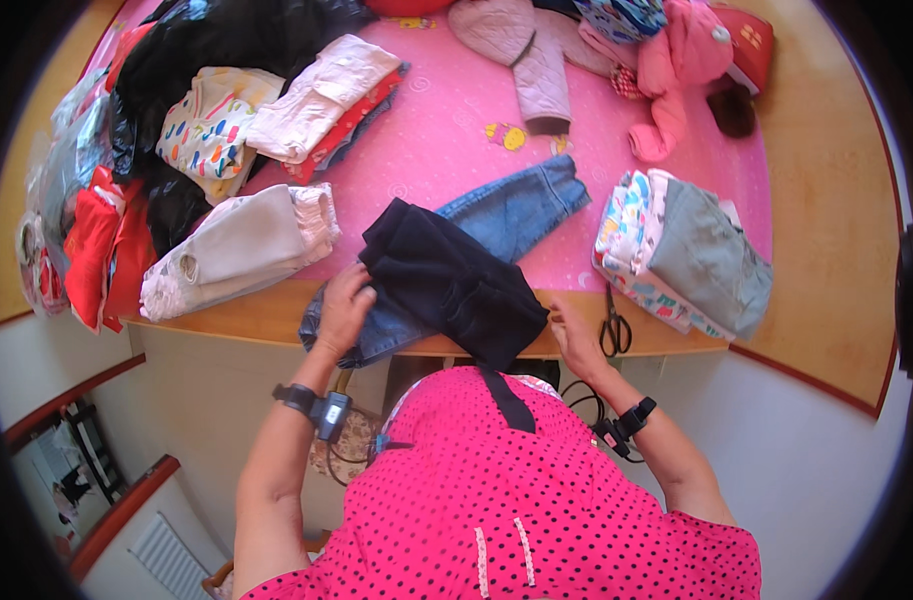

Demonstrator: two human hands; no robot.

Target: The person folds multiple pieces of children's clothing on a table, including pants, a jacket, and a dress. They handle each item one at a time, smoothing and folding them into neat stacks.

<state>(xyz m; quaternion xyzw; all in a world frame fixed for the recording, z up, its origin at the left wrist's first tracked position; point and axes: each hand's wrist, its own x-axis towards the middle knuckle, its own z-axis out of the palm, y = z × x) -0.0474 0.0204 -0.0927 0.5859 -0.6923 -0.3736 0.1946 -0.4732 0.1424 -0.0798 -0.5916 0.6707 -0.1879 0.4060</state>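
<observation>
A folded black garment (456, 281) lies slantwise across blue jeans (520, 206) at the table's front edge. My left hand (345, 304) rests at the left end of the black garment, over the denim, its fingers bent; whether it grips any cloth cannot be told. Just off the right corner of the black garment is my right hand (572, 334), its fingers apart and nothing held. Black-handled scissors (615, 334) lie to the right of that hand, partly beside a stack of folded clothes topped by a grey-green garment (704, 259).
Folded pale trousers (239, 244) lie at left, near red clothing (96, 251) and a black plastic bag (193, 45). Behind them is a pile with a white-pink garment (325, 94). A quilted pink jacket (542, 67) and a coral-pink garment (674, 82) lie at the back.
</observation>
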